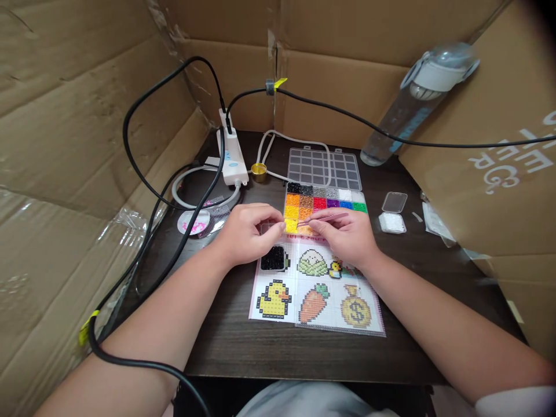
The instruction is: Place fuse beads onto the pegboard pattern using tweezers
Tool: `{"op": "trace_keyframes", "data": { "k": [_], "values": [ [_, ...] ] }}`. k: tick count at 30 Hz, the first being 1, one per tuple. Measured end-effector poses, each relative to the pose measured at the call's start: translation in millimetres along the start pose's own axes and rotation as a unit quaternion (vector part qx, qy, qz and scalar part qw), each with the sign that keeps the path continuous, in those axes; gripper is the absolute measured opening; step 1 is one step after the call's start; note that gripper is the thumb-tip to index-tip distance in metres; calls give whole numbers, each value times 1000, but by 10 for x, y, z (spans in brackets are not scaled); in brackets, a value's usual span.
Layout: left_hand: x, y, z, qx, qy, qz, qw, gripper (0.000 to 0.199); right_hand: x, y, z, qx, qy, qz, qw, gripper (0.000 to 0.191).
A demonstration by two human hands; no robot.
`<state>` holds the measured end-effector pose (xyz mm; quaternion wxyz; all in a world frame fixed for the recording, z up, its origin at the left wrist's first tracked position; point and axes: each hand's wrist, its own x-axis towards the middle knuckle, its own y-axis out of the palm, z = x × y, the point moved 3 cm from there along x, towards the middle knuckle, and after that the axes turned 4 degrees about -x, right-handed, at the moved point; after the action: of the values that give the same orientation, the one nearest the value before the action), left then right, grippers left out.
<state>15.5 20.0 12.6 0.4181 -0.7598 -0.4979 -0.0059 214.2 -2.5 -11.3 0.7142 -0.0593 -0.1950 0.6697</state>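
My right hand (347, 234) is closed around pink tweezers (326, 219), whose tips point left over the yellow beads of a sorted bead box (319, 202). Facing it, my left hand (254, 231) has its thumb and forefinger drawn together by the box's left edge; anything between them is too small to make out. Below both hands lies a pattern sheet (334, 323) with a duck (274, 299), a carrot (313, 304) and a money bag. A small case of black beads (273, 258) rests on the sheet's upper left.
Behind the box is its clear compartment lid (324, 168). A water bottle (417, 110) leans at the back right, near a small case of white beads (391, 223). A power strip (233, 156), a gold cup (259, 171) and black cables (125, 127) are at the left.
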Motion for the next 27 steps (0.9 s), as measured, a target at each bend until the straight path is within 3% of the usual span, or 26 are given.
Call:
{"op": "trace_keyframes", "data": {
  "k": [27],
  "values": [
    [6, -1, -7, -8, -16, 7, 1000, 12, -2, 2, 12, -25, 22, -4, 999, 6]
  ]
}}
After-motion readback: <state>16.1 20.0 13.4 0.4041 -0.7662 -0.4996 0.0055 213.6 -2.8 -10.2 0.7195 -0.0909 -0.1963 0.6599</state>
